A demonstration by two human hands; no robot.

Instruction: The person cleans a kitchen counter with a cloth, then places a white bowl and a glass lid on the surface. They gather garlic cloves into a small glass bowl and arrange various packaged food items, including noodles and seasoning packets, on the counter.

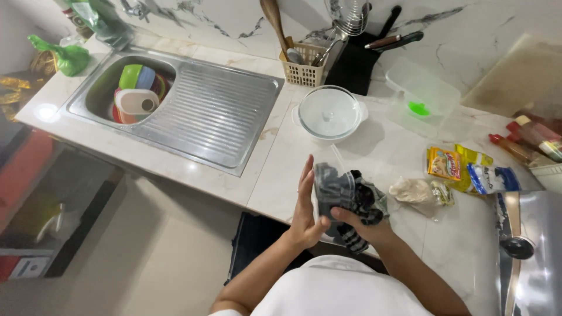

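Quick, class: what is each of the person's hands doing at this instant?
Left hand: open, flat palm pressed against the side of the clear container.
Right hand: closed, gripping the dark striped cloth at the container.

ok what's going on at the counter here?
A person stands at a marble counter holding a clear container between both hands. The left hand lies flat against its side; the right hand presses a dark checked cloth into or against it. A lidded glass bowl sits just beyond, snack packets lie to the right, and the sink to the left holds coloured dishes.
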